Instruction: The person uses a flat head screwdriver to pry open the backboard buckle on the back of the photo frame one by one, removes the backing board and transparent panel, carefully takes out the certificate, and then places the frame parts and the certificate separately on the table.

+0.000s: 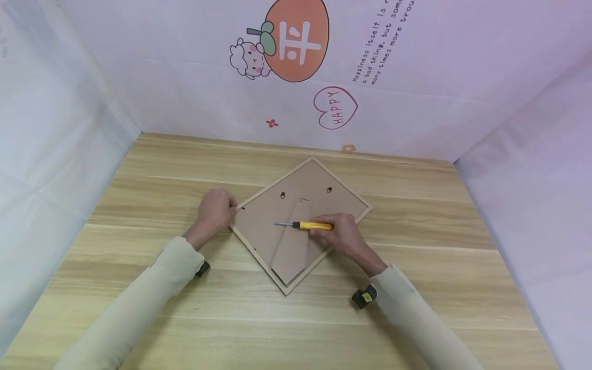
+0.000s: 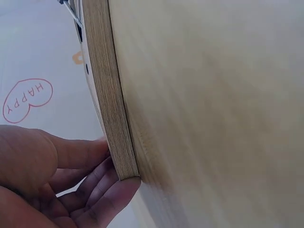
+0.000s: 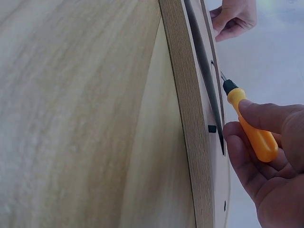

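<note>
A picture frame (image 1: pixel 259 234) lies back side up on the wooden table, turned like a diamond. Its cardboard stand (image 1: pixel 292 246) runs down the middle of the backing. At the left corner my left hand (image 1: pixel 216 209) pinches the frame's edge; in the left wrist view, thumb and fingers (image 2: pixel 80 154) close around that corner. My right hand (image 1: pixel 341 234) holds a screwdriver (image 1: pixel 316 225) by its yellow handle, above the stand. The screwdriver's metal shaft points left over the backing. In the right wrist view, thumb and fingers grip the yellow handle (image 3: pixel 259 137).
Two small hanging rings, one a dark hanger (image 1: pixel 282 195) and one a second hanger (image 1: pixel 329 189), sit on the backing. Small dark tabs (image 3: pixel 212 128) show along the frame's inner edge. A white printed cloth (image 1: pixel 407 113) stands behind the wooden table (image 1: pixel 222 318) and at both sides.
</note>
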{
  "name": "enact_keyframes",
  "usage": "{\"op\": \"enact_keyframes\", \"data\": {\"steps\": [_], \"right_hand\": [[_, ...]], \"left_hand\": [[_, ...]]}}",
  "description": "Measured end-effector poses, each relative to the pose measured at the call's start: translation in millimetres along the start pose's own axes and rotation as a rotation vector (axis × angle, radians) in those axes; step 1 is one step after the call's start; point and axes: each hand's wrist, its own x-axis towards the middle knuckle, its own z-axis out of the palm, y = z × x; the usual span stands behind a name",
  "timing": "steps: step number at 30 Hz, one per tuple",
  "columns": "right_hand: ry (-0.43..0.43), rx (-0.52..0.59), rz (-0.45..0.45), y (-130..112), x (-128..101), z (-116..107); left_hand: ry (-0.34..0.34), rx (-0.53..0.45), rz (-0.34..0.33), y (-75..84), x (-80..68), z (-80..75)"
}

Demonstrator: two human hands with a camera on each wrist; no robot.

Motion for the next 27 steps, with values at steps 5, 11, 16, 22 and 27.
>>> {"op": "enact_keyframes", "data": {"steps": [5,11,16,22,27], "right_hand": [[-0.005,0.014,0.002,2,1,0],[-0.006,0.032,-0.001,4,2,1],[-0.011,0.057,0.007,2,2,1],[-0.019,0.071,-0.004,0,2,1],[-0.015,0.062,-0.012,-1,2,2]], "left_hand": [[-0.007,0.009,-0.013,-1.5,-7.4,0.4],[-0.048,0.012,-0.020,-0.1,-14.8,-1.0],[-0.088,0.012,-0.029,2.3,-20.4,-2.4],[-0.160,-0.027,-0.048,6.5,-28.9,-4.7],[-0.216,-0.059,-0.066,10.5,-35.7,-4.9]]}}
